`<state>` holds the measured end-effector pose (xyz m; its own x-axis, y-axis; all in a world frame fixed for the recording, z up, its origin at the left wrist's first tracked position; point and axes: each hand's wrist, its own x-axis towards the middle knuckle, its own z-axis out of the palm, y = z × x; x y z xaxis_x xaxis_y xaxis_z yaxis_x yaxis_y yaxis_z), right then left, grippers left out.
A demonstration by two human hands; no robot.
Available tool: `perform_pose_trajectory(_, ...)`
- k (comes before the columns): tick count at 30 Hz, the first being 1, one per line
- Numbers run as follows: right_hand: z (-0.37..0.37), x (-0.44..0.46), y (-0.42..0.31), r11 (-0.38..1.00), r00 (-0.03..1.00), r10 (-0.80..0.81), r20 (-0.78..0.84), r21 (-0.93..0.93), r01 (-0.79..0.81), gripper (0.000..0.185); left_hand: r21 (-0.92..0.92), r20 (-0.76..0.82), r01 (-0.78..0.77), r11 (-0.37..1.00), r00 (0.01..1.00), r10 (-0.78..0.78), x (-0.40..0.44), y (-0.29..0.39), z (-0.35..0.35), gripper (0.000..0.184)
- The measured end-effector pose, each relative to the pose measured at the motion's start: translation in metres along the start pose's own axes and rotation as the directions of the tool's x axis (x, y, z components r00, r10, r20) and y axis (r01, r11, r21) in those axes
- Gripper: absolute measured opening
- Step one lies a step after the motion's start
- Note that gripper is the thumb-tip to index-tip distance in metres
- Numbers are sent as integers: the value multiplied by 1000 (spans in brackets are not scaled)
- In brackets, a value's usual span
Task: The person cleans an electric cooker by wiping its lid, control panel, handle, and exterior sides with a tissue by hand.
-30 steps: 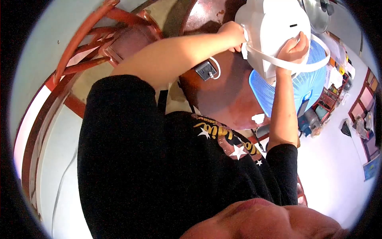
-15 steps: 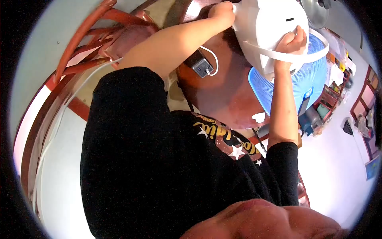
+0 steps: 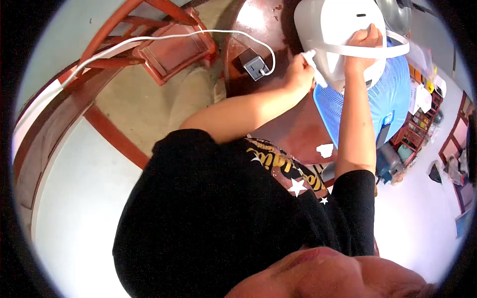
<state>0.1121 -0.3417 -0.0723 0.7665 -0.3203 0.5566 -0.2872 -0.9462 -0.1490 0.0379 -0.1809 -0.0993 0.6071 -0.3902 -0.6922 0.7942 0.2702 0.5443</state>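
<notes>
Cloth at the left of a smooth white appliance

The appliance (image 3: 334,27) stood at the far right of the table (image 3: 293,111), its near right side against or above a blue plastic panel (image 3: 333,107); contact could not be told. Its shell looked stiff, glossy and probably slippery, bulky enough to have some weight, and likelier to scratch than to crumple. The looped handle (image 3: 343,49) seemed the natural hold for carrying, with a palm under the body for support.

The right hand (image 3: 365,38) lay on the shell, fingers bent, its wrist crossing beneath the handle; whether it gripped or merely pressed could not be told. The left hand (image 3: 299,74) pinched a soft, light cloth (image 3: 317,71), perhaps a tissue, just beside the shell.

Half a second earlier, the left hand was farther off at the shell's far left edge, the cloth unseen. The right hand had stayed put. More of the cable (image 3: 174,36) now showed, crossing the chair (image 3: 174,49).
</notes>
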Motion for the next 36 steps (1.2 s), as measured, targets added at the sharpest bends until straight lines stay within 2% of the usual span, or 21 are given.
perform_pose_trajectory(2,2,0,3,1000,1000,-7,17,-11,8,37,38,-94,-76,996,992,79,27,-8,13,17)
perform_pose_trajectory(3,2,0,6,1000,1000,-2,24,-22,3,37,177,-157,-211,961,958,239,62,-41,14,15)
perform_pose_trajectory(4,2,-1,9,1000,999,-6,35,-30,7,37,219,-201,-221,950,943,266,69,-41,15,13)
perform_pose_trajectory(6,8,0,16,975,976,-202,-82,-115,192,25,350,-218,-332,876,880,421,69,-37,9,15)
perform_pose_trajectory(8,9,-2,21,976,978,-197,-67,-112,189,23,264,-214,-256,930,924,315,86,-39,-2,17)
perform_pose_trajectory(9,7,-1,19,978,980,-187,-64,-106,180,22,224,-266,-278,934,904,333,85,-31,-4,21)
perform_pose_trajectory(10,9,2,16,980,981,-181,-70,-98,174,22,257,-289,-291,922,887,361,103,-42,-7,20)
perform_pose_trajectory(13,10,2,16,976,976,-201,-78,-102,193,22,392,-324,-92,915,917,231,112,-66,-15,21)
perform_pose_trajectory(14,8,-1,16,975,976,-207,-75,-97,199,22,407,-318,-93,909,918,236,111,-73,-9,21)
perform_pose_trajectory(16,8,-5,15,987,986,-158,-51,6,159,36,395,-411,-56,917,882,232,106,-73,4,24)
perform_pose_trajectory(18,3,-2,17,984,984,-177,3,-6,177,35,295,-414,-134,946,875,253,128,-111,3,23)
perform_pose_trajectory(20,-1,-2,17,983,982,-180,47,-18,181,34,385,-255,-199,901,916,311,105,-102,4,25)
perform_pose_trajectory(22,-3,-1,12,990,987,-142,73,-1,142,33,340,-180,-239,909,933,313,81,-89,12,26)
perform_pose_trajectory(24,2,2,14,978,978,-209,-2,-8,209,27,328,-92,-238,914,955,282,58,-82,20,21)
perform_pose_trajectory(26,2,5,9,963,961,-269,-73,-20,268,20,529,-35,-288,798,933,359,18,-46,28,17)
perform_pose_trajectory(28,-11,6,-1,994,989,-113,99,7,113,21,442,-28,-262,858,952,305,11,-48,32,13)
perform_pose_trajectory(30,-6,2,4,991,991,-131,41,0,131,22,80,-28,-96,992,995,98,10,-43,34,9)
perform_pose_trajectory(32,-3,2,4,989,989,-149,-18,-6,149,23,89,-17,-119,989,993,121,17,-57,33,9)
perform_pose_trajectory(34,-12,7,-1,1000,965,27,260,-6,-27,42,88,-1,-132,987,991,132,16,-59,34,10)
perform_pose_trajectory(35,1,0,9,999,996,-39,86,-9,40,42,-80,8,-37,996,999,37,14,-61,34,11)
perform_pose_trajectory(36,-2,1,8,999,995,-40,87,-15,41,42,-239,31,59,969,998,-53,14,-60,34,12)
